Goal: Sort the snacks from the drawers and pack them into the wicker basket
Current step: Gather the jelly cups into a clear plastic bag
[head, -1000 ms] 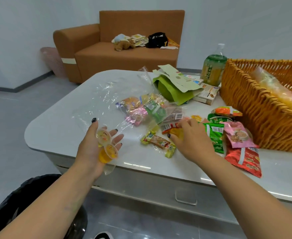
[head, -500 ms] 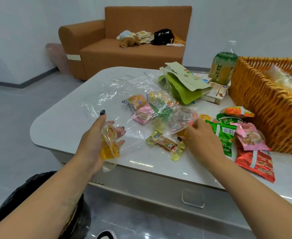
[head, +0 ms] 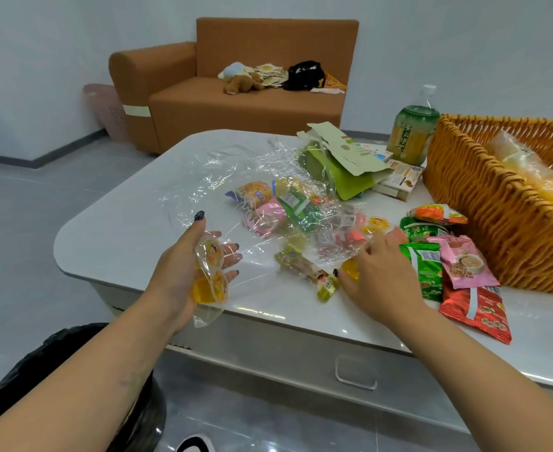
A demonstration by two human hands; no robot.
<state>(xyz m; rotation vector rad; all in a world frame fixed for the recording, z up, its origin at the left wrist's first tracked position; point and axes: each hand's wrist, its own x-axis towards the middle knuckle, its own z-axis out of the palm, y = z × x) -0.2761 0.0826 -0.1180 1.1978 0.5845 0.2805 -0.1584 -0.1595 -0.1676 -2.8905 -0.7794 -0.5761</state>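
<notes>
a glossy white bench point(head: 131, 230) with rounded corners fills the middle of a pale room, grey floor around it, a drawer handle point(head: 355, 375) showing in its front. behind it stands a brown sofa point(head: 252, 106) with a soft toy point(head: 241, 83), papers and a black bag point(head: 303, 75) on the seat, and a pink bin point(head: 107, 110) beside its arm. a black-lined bin point(head: 82, 363) sits on the floor under the left arm.

the wicker basket point(head: 484, 203) stands at the right end of the bench with a clear-wrapped yellow pack point(head: 529, 171) inside. just behind it are a green drink bottle point(head: 412, 132), a torn green carton point(head: 343, 164) and small boxes point(head: 399, 179).

a crumpled clear plastic bag point(head: 236, 177) spreads over the middle of the bench, with several snack packets point(head: 278, 203) inside it or under its folds. more packets lie between the bag and the basket: an orange one point(head: 436, 214), two green ones point(head: 423, 269), a pink one point(head: 464, 265) and a red one point(head: 477, 309), overlapping one another.

the left hand point(head: 184, 275), palm turned inward near the bench's front edge, has its fingers point(head: 231, 256) curled round two jelly cups point(head: 211, 272) still in clear wrap. the right hand point(head: 379, 272) lies palm down on the bench at the bag's edge, its thumb and fingers closed on a yellow jelly cup point(head: 350, 265), mostly hidden under the hand. a wrapped snack bar point(head: 304, 265) lies just left of it, and another jelly cup point(head: 378, 223) just beyond the fingertips.
</notes>
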